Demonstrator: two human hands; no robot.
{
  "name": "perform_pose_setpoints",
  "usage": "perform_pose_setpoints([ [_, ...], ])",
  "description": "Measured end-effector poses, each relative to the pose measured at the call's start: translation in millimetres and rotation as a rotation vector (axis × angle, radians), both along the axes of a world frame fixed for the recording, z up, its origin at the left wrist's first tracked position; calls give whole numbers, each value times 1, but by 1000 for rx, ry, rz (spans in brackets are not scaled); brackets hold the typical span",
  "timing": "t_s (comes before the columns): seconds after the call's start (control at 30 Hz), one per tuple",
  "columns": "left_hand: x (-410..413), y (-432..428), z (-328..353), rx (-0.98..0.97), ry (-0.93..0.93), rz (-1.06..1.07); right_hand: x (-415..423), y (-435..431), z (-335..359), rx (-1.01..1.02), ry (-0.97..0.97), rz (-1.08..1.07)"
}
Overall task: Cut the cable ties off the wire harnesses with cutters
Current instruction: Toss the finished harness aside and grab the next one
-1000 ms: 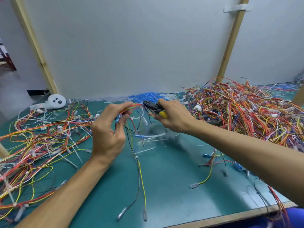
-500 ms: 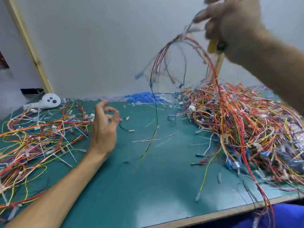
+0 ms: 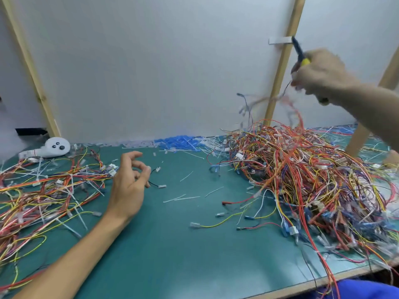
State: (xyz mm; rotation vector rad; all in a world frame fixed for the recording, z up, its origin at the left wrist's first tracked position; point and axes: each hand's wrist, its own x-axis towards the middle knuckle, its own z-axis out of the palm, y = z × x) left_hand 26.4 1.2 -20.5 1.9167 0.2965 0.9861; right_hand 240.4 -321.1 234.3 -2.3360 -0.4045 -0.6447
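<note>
Though lower than 0.5 s ago, right hand (image 3: 319, 76) grip tight around cutters (image 3: 298, 49), harness (image 3: 280, 99) beneath; left hand (image 3: 127, 186) loose, empty.

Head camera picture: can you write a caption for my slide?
Right hand holds cutters above the wire pile; left hand hovers open over the green mat.

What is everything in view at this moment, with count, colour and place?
Table: one, green top, wooden front edge.
Harness pile: one, mostly red, orange and yellow, right.
Loose harnesses: many, same colours, left.
Blurred harness: one, reddish, between right hand and pile.
Cut ties: several, white, mid-table.
Blue scraps: one heap, back edge.
Handheld device: one, white, back left.
Wooden posts: three, pale, at the back.
Cutters: one, dark with yellow handle, in right hand.
Left hand: empty, fingers loosely curled, above table.
Right hand: raised, grips cutters.
</note>
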Motion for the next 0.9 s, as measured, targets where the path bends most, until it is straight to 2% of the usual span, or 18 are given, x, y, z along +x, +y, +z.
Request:
perform_pose_setpoints([
  [0.1, 1, 1, -1, 29, 8, 7, 11, -6, -34, -181, 21, 8],
  [0.27, 0, -1, -1, 69, 23, 65, 19, 5, -53, -216, -10, 47],
  [0.43, 1, 7, 4, 60, 3, 264, -10, 42, -79, -361, -35, 292],
  [0.5, 1, 10, 4, 48, 32, 304, -23, 58, -96, -529, -22, 443],
  [0.57, 0, 12, 3, 55, 64, 326, -35, 72, -114, -807, 99, 603],
  [0.63, 0, 11, 4, 109, 94, 327, -42, 82, -137, -1049, 223, 591],
  [0.67, 0, 10, 4, 163, 109, 319, -45, 86, -150, -1114, 190, 510],
  [0.7, 0, 10, 4, 222, 119, 308, -47, 90, -162, -1126, 116, 416],
  [0.77, 2, 8, 3, 297, 117, 295, -57, 104, -186, -954, 20, 361],
  [0.87, 2, 3, 2, 276, 105, 295, -81, 143, -212, -550, 136, 546],
  [0.9, 2, 3, 3, 253, 97, 300, -89, 157, -219, -487, 174, 569],
])
